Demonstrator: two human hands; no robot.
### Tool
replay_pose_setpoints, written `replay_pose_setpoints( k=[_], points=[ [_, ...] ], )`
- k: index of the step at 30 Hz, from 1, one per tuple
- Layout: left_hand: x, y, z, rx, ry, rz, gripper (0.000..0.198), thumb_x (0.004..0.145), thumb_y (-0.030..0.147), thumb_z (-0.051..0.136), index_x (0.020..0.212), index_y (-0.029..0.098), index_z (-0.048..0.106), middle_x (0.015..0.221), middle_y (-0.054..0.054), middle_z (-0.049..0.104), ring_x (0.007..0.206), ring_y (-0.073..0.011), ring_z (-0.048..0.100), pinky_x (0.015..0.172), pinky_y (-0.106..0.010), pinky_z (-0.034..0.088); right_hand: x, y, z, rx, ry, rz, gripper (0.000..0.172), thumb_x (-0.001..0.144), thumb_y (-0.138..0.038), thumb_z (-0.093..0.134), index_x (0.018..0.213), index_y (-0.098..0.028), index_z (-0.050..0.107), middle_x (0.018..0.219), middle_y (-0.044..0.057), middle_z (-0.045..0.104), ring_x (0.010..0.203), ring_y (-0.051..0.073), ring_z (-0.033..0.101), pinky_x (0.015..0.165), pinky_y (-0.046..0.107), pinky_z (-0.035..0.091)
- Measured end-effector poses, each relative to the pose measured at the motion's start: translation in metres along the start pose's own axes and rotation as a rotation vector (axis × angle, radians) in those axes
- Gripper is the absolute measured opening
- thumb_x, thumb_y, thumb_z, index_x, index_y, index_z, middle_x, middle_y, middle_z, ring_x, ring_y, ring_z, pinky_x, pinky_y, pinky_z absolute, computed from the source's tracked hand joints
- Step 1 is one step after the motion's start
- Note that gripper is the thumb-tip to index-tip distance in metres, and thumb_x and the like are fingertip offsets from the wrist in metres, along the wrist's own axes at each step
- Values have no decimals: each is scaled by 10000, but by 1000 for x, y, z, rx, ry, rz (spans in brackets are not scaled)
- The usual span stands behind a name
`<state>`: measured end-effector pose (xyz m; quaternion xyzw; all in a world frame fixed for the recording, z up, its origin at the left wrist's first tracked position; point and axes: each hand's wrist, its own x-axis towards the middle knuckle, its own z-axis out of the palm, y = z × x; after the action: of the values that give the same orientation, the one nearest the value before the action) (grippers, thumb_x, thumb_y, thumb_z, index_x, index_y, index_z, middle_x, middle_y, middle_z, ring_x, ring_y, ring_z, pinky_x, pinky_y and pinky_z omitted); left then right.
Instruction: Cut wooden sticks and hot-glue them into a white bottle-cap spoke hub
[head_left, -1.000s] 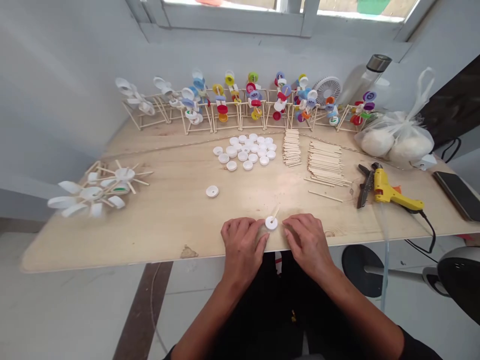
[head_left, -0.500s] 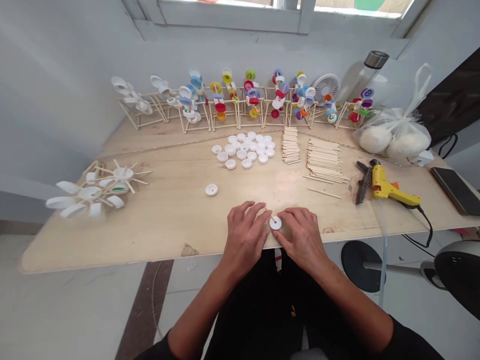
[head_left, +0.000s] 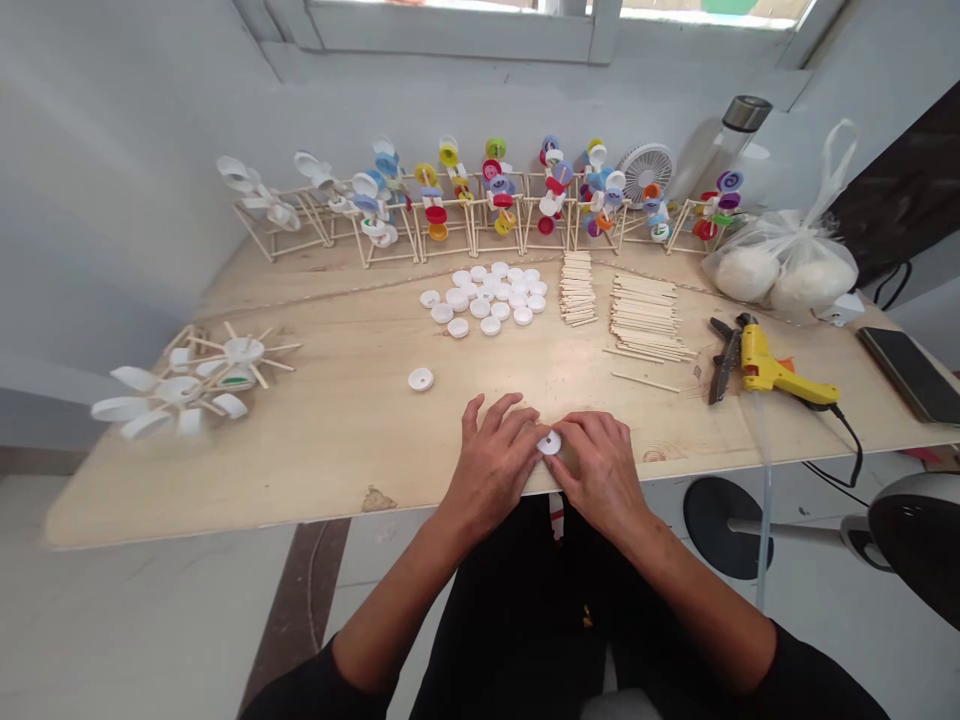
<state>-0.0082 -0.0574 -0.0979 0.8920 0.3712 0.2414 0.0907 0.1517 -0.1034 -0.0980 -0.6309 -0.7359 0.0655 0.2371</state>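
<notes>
Near the table's front edge I hold a small white bottle cap [head_left: 550,443] with a hole in its middle. My left hand [head_left: 491,455] pinches the cap's left side with thumb and index finger, its other fingers raised and spread. On the other side, my right hand [head_left: 604,460] grips the cap between thumb and curled fingers. My fingertips cover part of its rim. Another white cap with a hole [head_left: 421,379] lies by itself, beyond my left hand. Farther back is a cluster of white caps [head_left: 480,308].
Wooden sticks lie in a short pile [head_left: 577,288] and a longer pile [head_left: 645,318]. A yellow glue gun [head_left: 780,372] and a phone [head_left: 911,370] are at right. White cap-and-stick wheels [head_left: 180,388] sit at left. Stick frames with coloured caps [head_left: 499,215] line the wall.
My left index fingertip has moved onto the cap's edge, and the thin stick end beside it is now out of sight. The right hand stays on the cap. The view has shifted slightly.
</notes>
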Motion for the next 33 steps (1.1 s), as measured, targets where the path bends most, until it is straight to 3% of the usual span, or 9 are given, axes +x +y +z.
replay_pose_setpoints(
  k=[11, 16, 23, 33],
  points=[
    [2, -4, -3, -45, -59, -19, 286, 834, 158, 488, 1090, 237, 586, 1166, -52, 629, 1251, -268, 422, 1051, -527, 212, 1, 4, -2, -11, -4, -19, 245, 844, -222, 542, 1085, -210, 583, 1031, 79, 595, 985, 241, 497, 818, 397, 371],
    [-1, 0, -2, -86, -6, -63, 230, 827, 136, 489, 988, 242, 615, 987, -29, 678, 1142, -229, 505, 1039, -495, 240, 1, 10, -4, 5, 1, -27, 287, 841, -226, 540, 1126, -209, 571, 1059, 88, 595, 1002, 248, 492, 828, 405, 374],
    [-6, 8, 6, -143, 76, -172, 189, 836, 160, 500, 978, 221, 607, 954, -33, 686, 1044, -210, 552, 1023, -476, 248, 2, 8, -2, 30, -8, -38, 273, 841, -254, 562, 1109, -204, 579, 1029, 82, 603, 998, 242, 500, 834, 398, 372],
    [-7, 8, 14, -96, 164, -157, 237, 873, 141, 445, 911, 249, 651, 851, -8, 694, 925, -181, 593, 997, -468, 250, 4, 7, 2, 35, 15, -30, 224, 861, -263, 546, 1072, -222, 608, 940, 61, 605, 926, 219, 517, 814, 386, 370]
  ],
)
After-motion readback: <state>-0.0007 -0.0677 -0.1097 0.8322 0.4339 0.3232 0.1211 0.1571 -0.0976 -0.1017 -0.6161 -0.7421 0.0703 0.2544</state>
